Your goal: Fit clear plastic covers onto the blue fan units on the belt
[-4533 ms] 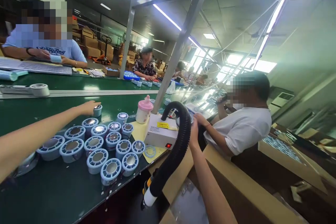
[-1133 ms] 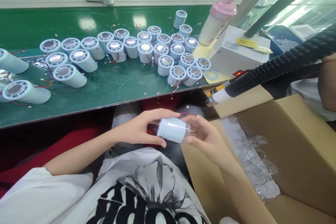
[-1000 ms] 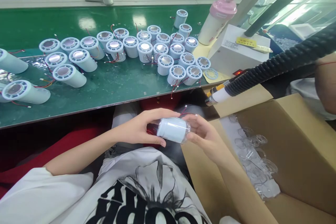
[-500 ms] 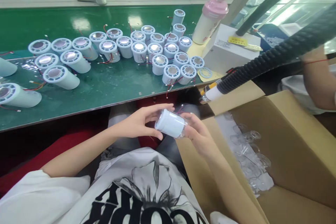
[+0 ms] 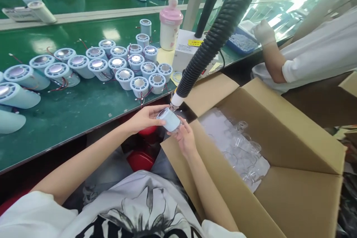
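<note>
A light-blue cylinder (image 5: 169,119), apparently in a clear plastic sleeve, is tilted between my two hands over my lap. My left hand (image 5: 145,119) grips its upper left end, thumb on the near side. Fingers of my right hand (image 5: 185,135) are curled round the lower right end. Right above the cylinder is the tip of a nozzle (image 5: 176,100) at the end of a black corrugated hose (image 5: 214,29); whether they touch I cannot tell. Several similar cylinders (image 5: 124,78) with thin red and black wires stand on the green bench (image 5: 83,119).
An open cardboard box (image 5: 292,126) at my right holds clear plastic pieces (image 5: 240,148). Behind the hose stand a white machine (image 5: 184,50) and a pink-capped bottle (image 5: 170,26). A co-worker's gloved hand (image 5: 264,32) is near a blue tray (image 5: 242,41).
My view has swung to the right. Both hands have brought the cylinder up to the nozzle, and the left hand has closed further onto its end.
</note>
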`<state>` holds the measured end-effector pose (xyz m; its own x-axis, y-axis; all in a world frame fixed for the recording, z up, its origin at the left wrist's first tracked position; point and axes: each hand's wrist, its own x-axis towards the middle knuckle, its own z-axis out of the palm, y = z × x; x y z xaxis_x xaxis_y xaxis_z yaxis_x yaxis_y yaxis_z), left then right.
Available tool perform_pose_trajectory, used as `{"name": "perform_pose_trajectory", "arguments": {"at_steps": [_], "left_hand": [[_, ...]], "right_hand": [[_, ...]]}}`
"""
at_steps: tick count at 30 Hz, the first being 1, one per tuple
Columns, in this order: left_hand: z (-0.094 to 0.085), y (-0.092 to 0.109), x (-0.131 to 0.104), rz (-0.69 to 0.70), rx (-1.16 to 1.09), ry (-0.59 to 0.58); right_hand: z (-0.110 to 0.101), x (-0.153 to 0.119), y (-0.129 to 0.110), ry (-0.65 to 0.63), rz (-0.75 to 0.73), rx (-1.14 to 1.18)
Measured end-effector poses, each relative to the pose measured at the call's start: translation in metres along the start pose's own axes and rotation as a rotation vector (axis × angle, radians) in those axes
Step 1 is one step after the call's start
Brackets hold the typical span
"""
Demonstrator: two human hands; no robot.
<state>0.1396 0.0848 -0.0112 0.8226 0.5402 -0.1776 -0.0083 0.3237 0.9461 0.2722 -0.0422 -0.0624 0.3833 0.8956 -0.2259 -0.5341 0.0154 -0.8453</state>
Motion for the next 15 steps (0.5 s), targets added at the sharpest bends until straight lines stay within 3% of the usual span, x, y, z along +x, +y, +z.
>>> {"name": "perform_pose_trajectory", "arguments": {"at_steps": [8,15], "left_hand": [[-0.012,0.003,-0.013,0.038,0.004,-0.033],[-0.008,0.012,-0.046,0.14,0.084,-0.133]], "right_hand": [[0.005,0.008,0.0,-0.105,0.01,-0.001],[0.01,-0.012,-0.025,-0.245,-0.052,-0.193]]}}
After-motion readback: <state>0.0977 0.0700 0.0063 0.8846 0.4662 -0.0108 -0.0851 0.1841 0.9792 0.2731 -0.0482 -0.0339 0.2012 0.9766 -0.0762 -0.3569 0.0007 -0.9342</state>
